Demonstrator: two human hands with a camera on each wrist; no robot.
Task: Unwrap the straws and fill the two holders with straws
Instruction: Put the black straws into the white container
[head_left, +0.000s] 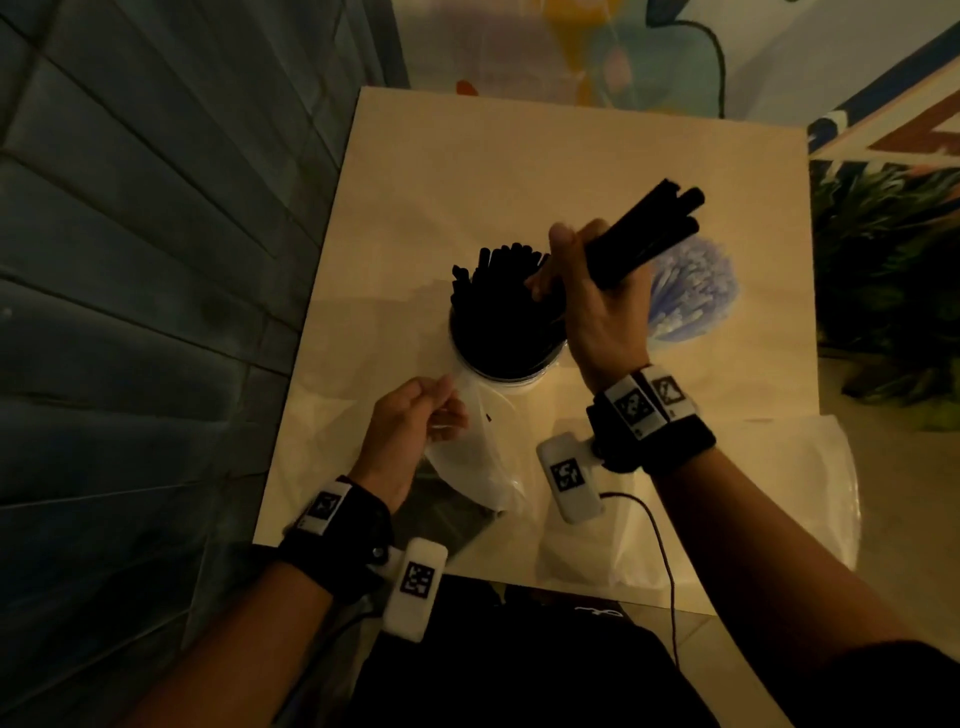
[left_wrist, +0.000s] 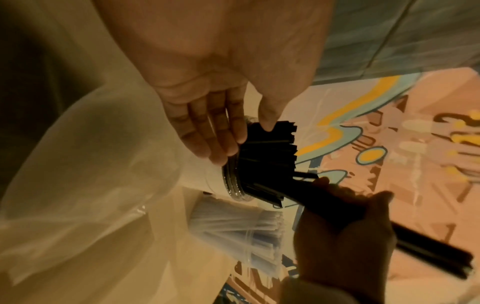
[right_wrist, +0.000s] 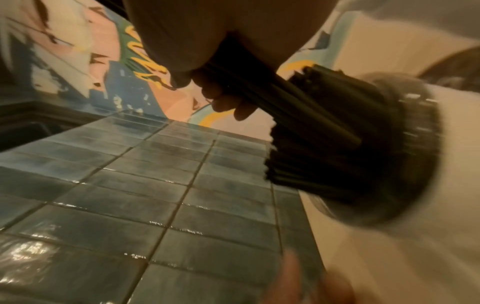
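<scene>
Right hand (right_wrist: 205, 61) grips bundle of black straws (right_wrist: 280, 96), low end angled into clear holder (right_wrist: 415, 156) packed with black straws; blue-grey tiled wall (right_wrist: 130, 195) behind, painted mural (right_wrist: 109, 61) above

There are two hands, the left hand (head_left: 410, 431) and the right hand (head_left: 597, 306), two holders, one full of black straws (head_left: 498, 332) and one of pale straws (head_left: 691, 291), one held black bunch (head_left: 644, 239), and one table (head_left: 571, 145).

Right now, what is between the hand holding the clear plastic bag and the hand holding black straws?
In the head view, the round clear holder packed with black straws stands between left hand and right hand.
</scene>
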